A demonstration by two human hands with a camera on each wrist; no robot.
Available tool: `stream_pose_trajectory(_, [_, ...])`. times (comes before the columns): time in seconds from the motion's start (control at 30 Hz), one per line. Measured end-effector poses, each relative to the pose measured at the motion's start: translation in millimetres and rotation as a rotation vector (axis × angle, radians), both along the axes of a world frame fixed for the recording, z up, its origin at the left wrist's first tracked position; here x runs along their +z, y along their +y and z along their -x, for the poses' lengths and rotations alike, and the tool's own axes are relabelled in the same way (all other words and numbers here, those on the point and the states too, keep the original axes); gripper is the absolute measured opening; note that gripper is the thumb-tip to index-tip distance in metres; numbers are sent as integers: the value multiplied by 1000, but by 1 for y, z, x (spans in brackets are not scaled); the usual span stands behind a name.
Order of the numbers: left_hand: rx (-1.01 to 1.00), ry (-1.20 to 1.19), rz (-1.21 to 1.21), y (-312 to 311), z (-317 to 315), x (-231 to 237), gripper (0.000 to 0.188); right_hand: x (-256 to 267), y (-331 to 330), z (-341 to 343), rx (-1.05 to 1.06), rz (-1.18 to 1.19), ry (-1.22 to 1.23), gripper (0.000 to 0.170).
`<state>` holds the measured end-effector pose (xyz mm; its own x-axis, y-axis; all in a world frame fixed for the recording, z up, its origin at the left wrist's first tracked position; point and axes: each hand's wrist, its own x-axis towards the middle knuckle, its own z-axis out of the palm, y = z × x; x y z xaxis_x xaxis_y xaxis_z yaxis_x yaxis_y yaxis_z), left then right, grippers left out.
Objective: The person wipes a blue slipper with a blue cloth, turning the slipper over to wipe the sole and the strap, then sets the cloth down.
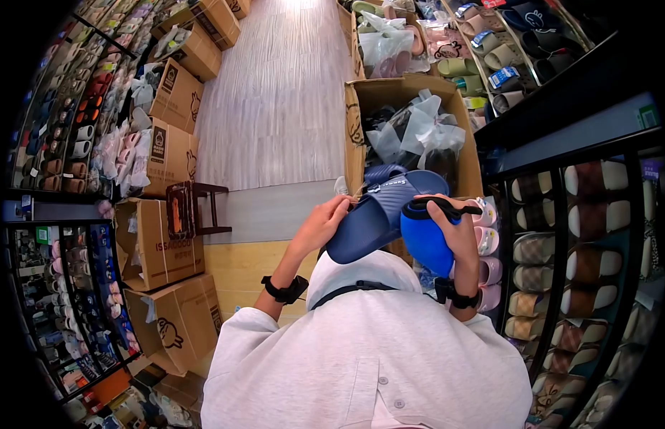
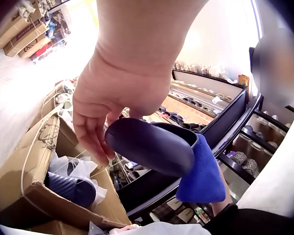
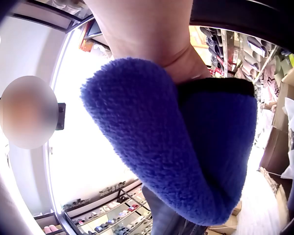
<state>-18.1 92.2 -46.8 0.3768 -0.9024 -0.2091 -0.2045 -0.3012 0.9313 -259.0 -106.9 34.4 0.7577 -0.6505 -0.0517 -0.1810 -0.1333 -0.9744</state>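
Note:
My left hand (image 1: 321, 227) grips the near side of a dark blue slide sandal (image 1: 361, 232), which is tilted over the front of my body. Its broad strap carries white lettering. A thin strand shows by those fingertips, and what it fastens is hidden. In the left wrist view, the slide's dark sole (image 2: 149, 149) lies close below the palm. My right hand (image 1: 455, 227) holds a bright blue fuzzy mitt (image 3: 137, 132) with black trim, thumb over the trim. The mitt overlaps the slide's right side. A second, ribbed blue slide (image 2: 73, 188) shows at the carton.
Ahead stands an open carton (image 1: 411, 84) of bagged footwear. Shelves of slippers (image 1: 597, 207) line the right side. Brown cartons (image 1: 168, 247) and a dark wooden stool (image 1: 204, 207) stand to the left, beside the grey plank floor (image 1: 268, 107). A blurred person (image 3: 29, 112) appears in the right wrist view.

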Motion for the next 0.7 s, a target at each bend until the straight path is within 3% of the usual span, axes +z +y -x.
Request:
stream_pose_trajectory(0.23, [58, 72, 5, 4, 2, -7, 37, -6, 4, -7, 25, -32, -19, 26])
stream_pose_trajectory(0.33, [-41, 112, -111, 5, -3, -11, 43, -8, 6, -9, 87, -40, 7, 25])
stream_pose_trajectory(0.43, [-91, 274, -99, 5, -1, -24, 48, -7, 12, -16, 143, -15, 7, 25])
stream_pose_trajectory(0.5, [0, 352, -252, 6, 4, -35, 48, -4, 15, -20, 166, -16, 1, 24])
stream_pose_trajectory(0.6, [24, 447, -198, 2, 6, -46, 46, -5, 16, -22, 221, 39, -28, 24])
stream_pose_trajectory(0.7, [-28, 383, -134, 3, 1, -46, 44, -5, 13, -20, 170, 47, -38, 24])
